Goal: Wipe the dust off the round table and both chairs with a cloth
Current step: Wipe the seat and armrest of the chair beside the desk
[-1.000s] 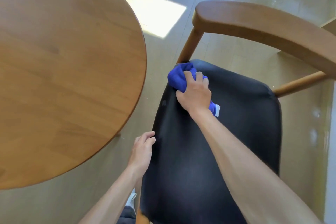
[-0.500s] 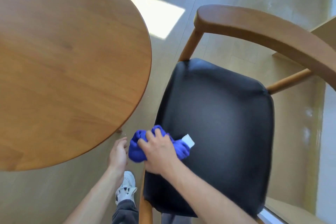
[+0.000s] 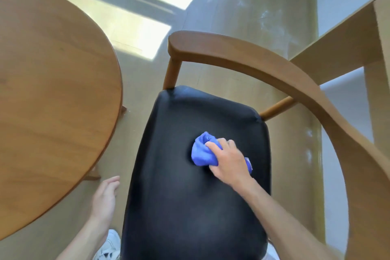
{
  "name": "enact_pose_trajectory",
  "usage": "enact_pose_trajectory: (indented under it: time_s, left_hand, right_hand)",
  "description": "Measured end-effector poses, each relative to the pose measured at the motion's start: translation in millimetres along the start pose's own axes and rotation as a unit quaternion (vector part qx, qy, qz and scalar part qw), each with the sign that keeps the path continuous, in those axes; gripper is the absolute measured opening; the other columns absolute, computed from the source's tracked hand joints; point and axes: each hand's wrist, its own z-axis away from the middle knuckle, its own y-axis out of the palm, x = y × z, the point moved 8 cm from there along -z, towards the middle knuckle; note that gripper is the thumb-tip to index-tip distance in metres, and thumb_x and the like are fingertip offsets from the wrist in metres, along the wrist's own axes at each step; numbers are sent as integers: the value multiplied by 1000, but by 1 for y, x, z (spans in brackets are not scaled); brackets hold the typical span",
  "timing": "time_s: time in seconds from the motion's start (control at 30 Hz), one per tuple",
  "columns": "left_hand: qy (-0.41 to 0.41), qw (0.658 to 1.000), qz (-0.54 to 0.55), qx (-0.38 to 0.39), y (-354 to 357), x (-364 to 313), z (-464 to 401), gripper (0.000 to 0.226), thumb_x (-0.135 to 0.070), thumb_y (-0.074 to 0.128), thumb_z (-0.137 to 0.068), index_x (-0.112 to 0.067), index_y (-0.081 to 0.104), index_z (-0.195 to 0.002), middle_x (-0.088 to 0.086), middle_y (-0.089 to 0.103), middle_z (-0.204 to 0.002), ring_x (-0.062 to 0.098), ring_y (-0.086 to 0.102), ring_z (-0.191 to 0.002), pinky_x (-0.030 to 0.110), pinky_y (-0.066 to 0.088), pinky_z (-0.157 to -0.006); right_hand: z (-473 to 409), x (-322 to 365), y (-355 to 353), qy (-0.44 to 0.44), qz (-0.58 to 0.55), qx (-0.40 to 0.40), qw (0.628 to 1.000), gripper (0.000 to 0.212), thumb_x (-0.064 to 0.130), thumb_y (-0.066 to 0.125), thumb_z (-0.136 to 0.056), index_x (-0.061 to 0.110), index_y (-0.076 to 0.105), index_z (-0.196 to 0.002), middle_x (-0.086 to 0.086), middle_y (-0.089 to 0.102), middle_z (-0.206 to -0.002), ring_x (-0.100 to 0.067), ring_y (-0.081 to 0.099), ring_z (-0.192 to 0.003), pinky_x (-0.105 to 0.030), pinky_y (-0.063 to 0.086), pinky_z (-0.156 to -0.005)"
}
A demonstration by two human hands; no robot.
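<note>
A wooden chair with a curved backrest (image 3: 242,57) and a black padded seat (image 3: 179,186) stands right in front of me. My right hand (image 3: 229,162) grips a bunched blue cloth (image 3: 202,151) and presses it on the seat, right of its middle. My left hand (image 3: 105,198) hangs loose beside the seat's left edge, fingers relaxed, holding nothing. The round wooden table (image 3: 52,101) fills the left side.
A light wooden shelf frame (image 3: 358,44) stands at the right, close behind the chair's backrest. A narrow strip of pale floor (image 3: 135,95) separates table and chair. My white shoe (image 3: 108,245) shows below the left hand.
My right hand has carried the cloth from the seat's front left edge up to the middle right of the seat. The view has shifted, and the left hand has stayed beside the seat.
</note>
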Motion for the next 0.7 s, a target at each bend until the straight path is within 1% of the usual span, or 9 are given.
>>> enact_pose_trajectory:
  time_s: [0.1,0.17,0.2,0.27,0.37,0.47,0.57,0.63,0.7]
  left_hand:
    - [4,1000,-20,2,14,2,-7,29,-15,40,-99,-18,58,-121,2,53,-133,24,47,-127,44,33,-109]
    - [7,999,-36,-4,20,3,-13,26,-19,41,-98,-22,59,-118,0,55,-131,23,48,-125,46,34,-108]
    - [6,999,-40,-7,22,3,-16,25,-21,42,-98,-24,59,-116,0,56,-129,23,48,-122,46,35,-107]
    - [1,999,-44,-12,26,4,-21,24,-21,43,-98,-24,60,-114,1,58,-125,21,50,-116,44,37,-101]
    - [-10,999,-37,-10,32,7,-23,24,-18,42,-98,-20,60,-114,2,60,-121,19,52,-109,38,37,-90]
    - [-19,999,-35,-10,34,9,-23,25,-19,41,-97,-21,60,-114,0,61,-117,18,54,-108,36,36,-87]
    - [-30,999,-16,3,37,9,-22,25,-18,41,-97,-21,62,-110,-1,64,-111,12,58,-97,36,41,-84]
    - [-37,999,-1,20,40,9,-20,29,-15,41,-97,-17,62,-117,1,66,-113,10,59,-98,37,45,-89]
    - [-48,999,0,26,39,11,-18,32,-15,41,-97,-17,61,-122,1,65,-118,15,59,-108,40,45,-98]
  right_hand:
    - [-27,-96,-15,175,11,1,985,51,19,63,-79,18,52,-129,-12,50,-121,-36,46,-100,-41,46,-76]
    - [-30,-144,-31,259,12,-53,964,52,15,63,-81,14,49,-131,-17,47,-126,-39,45,-101,-44,43,-79]
    - [-30,-158,-36,274,28,-79,958,52,14,64,-81,12,50,-131,-19,48,-126,-41,47,-99,-46,42,-77]
    - [-36,-166,-37,252,68,-104,960,53,10,66,-80,9,52,-131,-22,49,-125,-43,48,-97,-49,43,-77]
    - [-51,-159,-26,248,87,-102,959,55,16,61,-86,10,44,-138,-21,43,-134,-43,48,-102,-51,43,-84]
    - [-63,-158,-11,316,17,-97,944,60,21,59,-87,13,36,-142,-17,35,-142,-44,45,-107,-51,45,-87]
    - [-62,-166,-7,322,-35,-92,942,57,20,56,-84,16,40,-138,-13,40,-137,-42,47,-105,-45,43,-86]
    - [-52,-172,-6,337,-82,-90,934,52,20,56,-82,17,45,-133,-11,45,-130,-41,51,-104,-41,43,-85]
    - [-40,-161,-4,362,-126,-102,918,50,21,56,-81,17,47,-130,-12,48,-127,-40,51,-107,-41,43,-88]
